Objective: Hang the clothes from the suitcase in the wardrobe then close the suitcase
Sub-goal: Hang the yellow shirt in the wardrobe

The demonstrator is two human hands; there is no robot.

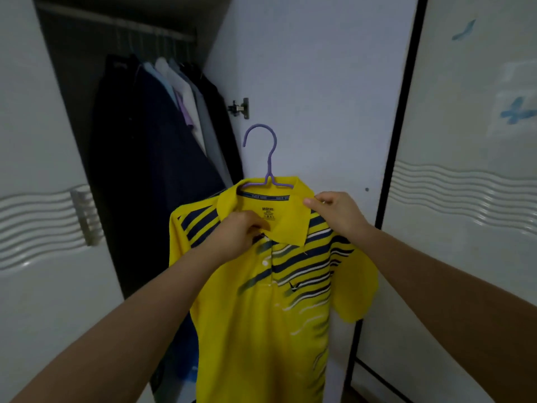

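I've got my left hand (241,234) pinching the placket and my right hand (334,210) pinching the collar of the yellow polo shirt (261,315), light and limp, so I'd carry it by the purple hanger (268,158) hook just above both hands.

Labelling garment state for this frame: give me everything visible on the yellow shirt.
The yellow shirt is a short-sleeved polo of smooth sporty fabric, with dark and white slanted stripes across chest and shoulders, white buttons and a label inside the neck. It hangs upright on a purple hanger, before the open wardrobe. The left hand grips its placket; the right hand pinches its collar.
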